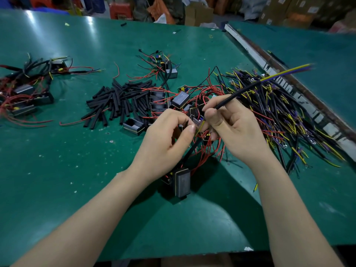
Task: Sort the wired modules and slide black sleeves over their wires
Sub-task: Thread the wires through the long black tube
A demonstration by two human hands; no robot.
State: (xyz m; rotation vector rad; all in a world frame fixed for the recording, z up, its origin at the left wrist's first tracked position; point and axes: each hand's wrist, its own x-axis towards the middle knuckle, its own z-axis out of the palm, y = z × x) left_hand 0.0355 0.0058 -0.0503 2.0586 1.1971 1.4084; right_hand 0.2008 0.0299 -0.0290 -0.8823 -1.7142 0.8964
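**Centrally, a black sleeve is held over a module's wires**

Centrally in the frame, both hands are raised above the green table. A black sleeve is pinched by the right hand between thumb and forefinger; it runs toward the upper right, where yellow and purple wires are seen emerging from its far end, blurred. A small part at the base of these wires is pinched by the curled fingers of the left hand; what exactly is gripped cannot be told. Below the hands, a grey-faced module is seen on edge, with a black lead and red wires rising from it toward the fingers.

A loose heap of black sleeves is spread at centre left of the frame. Just right of it, further modules lie tangled in red wires. A large pile of sleeved wires with yellow and purple ends is spread at the right. A separate group of modules is placed at the left edge, and a smaller cluster lies at upper centre.
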